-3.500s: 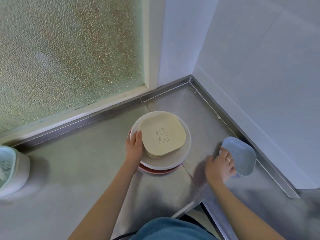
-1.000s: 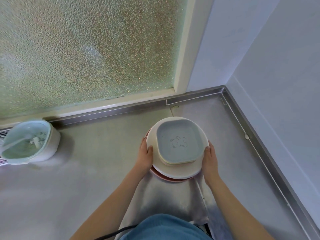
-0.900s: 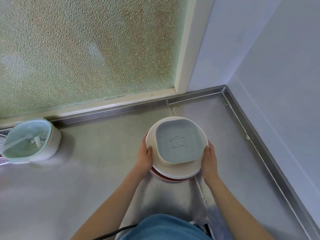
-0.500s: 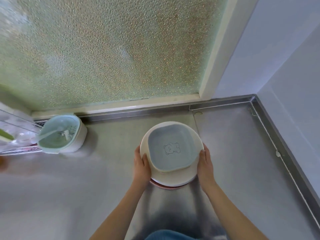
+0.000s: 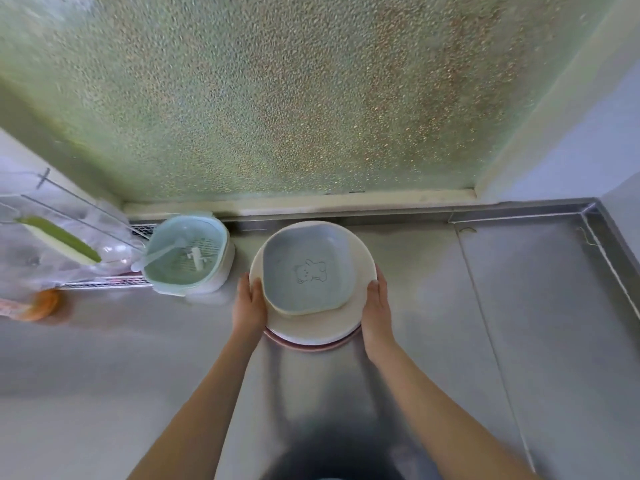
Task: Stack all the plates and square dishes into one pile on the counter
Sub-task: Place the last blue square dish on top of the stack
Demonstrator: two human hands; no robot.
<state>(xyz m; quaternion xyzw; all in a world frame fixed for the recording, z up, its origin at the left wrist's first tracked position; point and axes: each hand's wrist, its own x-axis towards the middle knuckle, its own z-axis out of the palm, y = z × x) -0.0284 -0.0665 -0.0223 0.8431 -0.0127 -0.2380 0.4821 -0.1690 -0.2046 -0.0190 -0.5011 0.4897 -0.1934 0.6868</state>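
Observation:
One pile of dishes stands on the steel counter (image 5: pixel 519 323). On top lies a pale blue square dish (image 5: pixel 308 268) with a bear drawing; a cream square rim shows just under it. Below comes a round white plate (image 5: pixel 311 327), and a pink plate's edge (image 5: pixel 311 346) peeks out at the bottom. My left hand (image 5: pixel 247 303) grips the pile's left side, thumb on the white rim. My right hand (image 5: pixel 375 304) grips the right side the same way.
A mint strainer basket (image 5: pixel 187 258) with a white spoon in it stands just left of the pile. Further left are a wire rack (image 5: pixel 86 282), a plastic bag and an orange object (image 5: pixel 38 304). Frosted glass rises behind, and a raised steel rim (image 5: pixel 616 258) borders the right.
The blue dish went onto the pile, then both hands took the pile's sides. The pile has since shifted left along the counter, now close to the strainer basket.

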